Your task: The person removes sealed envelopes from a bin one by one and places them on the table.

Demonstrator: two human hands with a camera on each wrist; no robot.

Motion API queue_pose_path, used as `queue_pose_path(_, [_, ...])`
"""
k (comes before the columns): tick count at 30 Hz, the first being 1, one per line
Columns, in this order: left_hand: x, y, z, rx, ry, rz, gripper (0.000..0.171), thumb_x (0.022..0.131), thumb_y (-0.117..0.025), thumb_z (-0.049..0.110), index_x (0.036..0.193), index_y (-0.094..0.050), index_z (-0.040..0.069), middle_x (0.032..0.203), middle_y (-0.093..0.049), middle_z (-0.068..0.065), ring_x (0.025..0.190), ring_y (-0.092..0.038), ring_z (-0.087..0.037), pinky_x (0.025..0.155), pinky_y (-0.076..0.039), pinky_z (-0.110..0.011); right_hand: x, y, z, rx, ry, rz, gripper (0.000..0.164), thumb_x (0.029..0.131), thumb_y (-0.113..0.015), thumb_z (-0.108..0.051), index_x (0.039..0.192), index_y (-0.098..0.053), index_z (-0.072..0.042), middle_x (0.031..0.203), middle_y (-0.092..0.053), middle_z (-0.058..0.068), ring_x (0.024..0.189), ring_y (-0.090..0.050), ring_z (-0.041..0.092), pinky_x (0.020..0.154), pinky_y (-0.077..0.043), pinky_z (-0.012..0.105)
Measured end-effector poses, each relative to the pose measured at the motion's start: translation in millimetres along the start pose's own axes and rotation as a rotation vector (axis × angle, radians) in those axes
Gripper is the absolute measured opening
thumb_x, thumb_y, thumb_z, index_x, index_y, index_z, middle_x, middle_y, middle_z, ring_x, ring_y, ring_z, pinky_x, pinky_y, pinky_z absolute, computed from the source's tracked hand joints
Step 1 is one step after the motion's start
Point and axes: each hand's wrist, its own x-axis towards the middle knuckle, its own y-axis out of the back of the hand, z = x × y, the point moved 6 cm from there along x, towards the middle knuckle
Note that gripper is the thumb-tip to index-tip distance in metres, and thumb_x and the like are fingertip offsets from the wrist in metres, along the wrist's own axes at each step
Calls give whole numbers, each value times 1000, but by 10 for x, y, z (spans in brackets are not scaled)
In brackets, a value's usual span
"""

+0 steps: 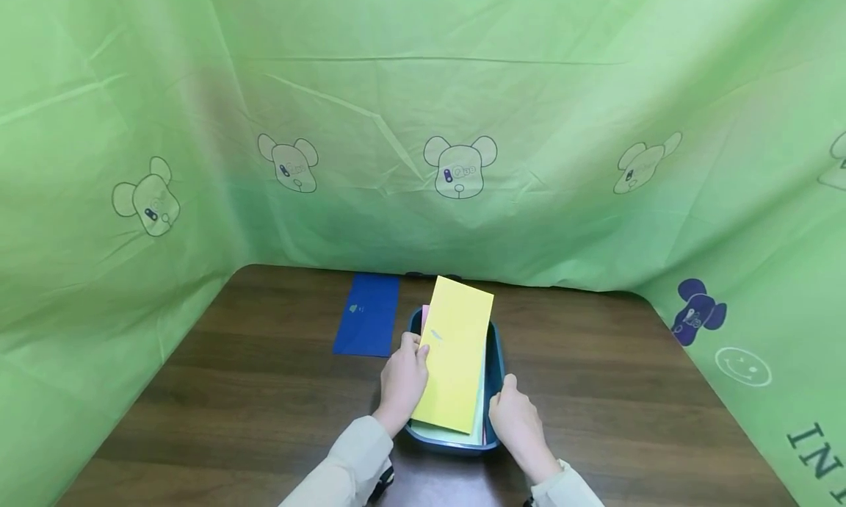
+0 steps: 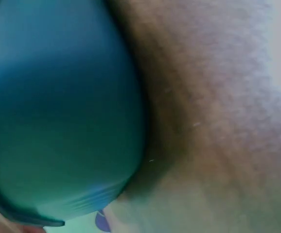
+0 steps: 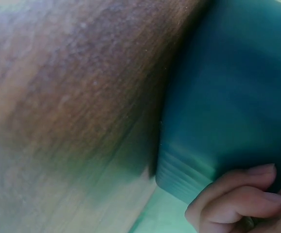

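Note:
In the head view, my left hand is at the long left edge of a yellow paper card, its thumb by that edge, and seems to pinch it. The card lies tilted over a dark teal plastic basket. Under it, a pale green sheet and a strip of pink paper show inside the basket. My right hand grips the basket's right side, and its curled fingers press the outer wall in the right wrist view. The left wrist view barely catches the left hand's fingers.
A blue paper card with small print lies on the brown wooden table, left of the basket and near the far edge. Green cloth with bear drawings hangs behind the table and along both sides.

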Motion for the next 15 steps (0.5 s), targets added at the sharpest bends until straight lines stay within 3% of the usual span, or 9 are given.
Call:
queue_pose_path(6, [52,205,-1,-87,69,-16,15,91,-57,19,98,-58,6,95,-74,-10,75,-62,-23,61,-45,-37,-3,-16,-7,-8,27,29,18,91,-43,-8,100,-42,7,56,-50,15,48,-48,24,41,-36,36])
queue_pose_path(15, [45,646,-77,-66,108,-25,19,91,-56,20,101,-59,4,96,-74,-11,77,-60,-22,61,-44,-37,16,-2,-9,4,21,22,18,91,-40,-8,101,-42,8,56,-49,14,47,-48,24,42,-35,36])
